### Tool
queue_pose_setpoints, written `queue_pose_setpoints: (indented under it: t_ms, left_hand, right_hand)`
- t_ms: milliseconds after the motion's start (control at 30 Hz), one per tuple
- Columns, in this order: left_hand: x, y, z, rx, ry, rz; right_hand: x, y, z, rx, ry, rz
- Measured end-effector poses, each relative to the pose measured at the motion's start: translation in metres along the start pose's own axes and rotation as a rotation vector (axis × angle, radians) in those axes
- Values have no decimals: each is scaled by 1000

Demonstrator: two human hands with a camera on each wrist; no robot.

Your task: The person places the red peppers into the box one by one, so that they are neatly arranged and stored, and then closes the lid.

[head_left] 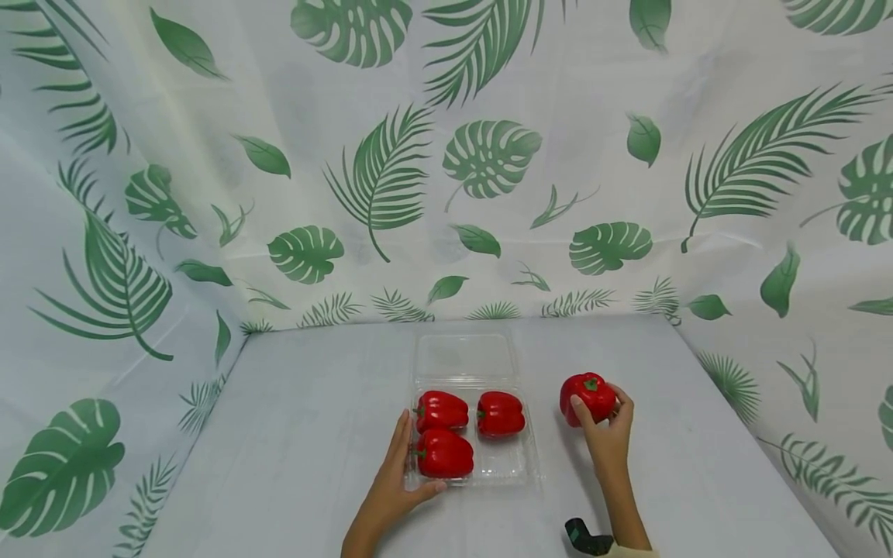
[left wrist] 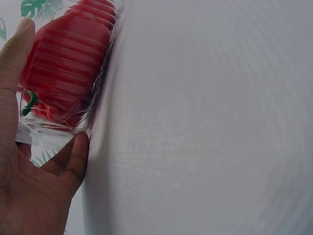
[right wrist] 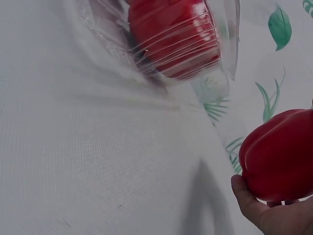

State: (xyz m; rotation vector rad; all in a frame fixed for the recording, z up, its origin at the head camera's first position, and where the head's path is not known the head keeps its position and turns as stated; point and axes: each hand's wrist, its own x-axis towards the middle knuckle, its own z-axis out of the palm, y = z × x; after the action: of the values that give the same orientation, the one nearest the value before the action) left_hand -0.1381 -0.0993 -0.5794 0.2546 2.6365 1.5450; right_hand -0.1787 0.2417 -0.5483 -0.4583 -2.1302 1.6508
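Note:
My left hand (head_left: 394,480) rests against the left side of a clear plastic clamshell container (head_left: 504,465), fingers along its side and thumb at its front edge. Inside lie three red bell peppers: one at the back left (head_left: 443,411), one at the front left (head_left: 445,454) and one at the back right (head_left: 501,415). The left wrist view shows a pepper (left wrist: 68,54) through the ribbed wall. To the right of the container, my right hand (head_left: 607,438) holds another red bell pepper (head_left: 586,395) above the table, thumb on its near side, green stem upward.
The container's clear lid (head_left: 463,358) lies folded open toward the back. A white table (head_left: 314,372) extends around it, up to a leaf-printed curtain (head_left: 391,287) at the back and sides. A dark strapped device (head_left: 587,538) sits at my right wrist.

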Motion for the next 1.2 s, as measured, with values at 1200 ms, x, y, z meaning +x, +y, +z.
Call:
queue_pose_setpoints:
  t_ms: [1200]
  left_hand:
    - [-1, -3, 1, -27, 15, 23]
  right_hand:
    - [-44, -36, 16, -269, -512, -424]
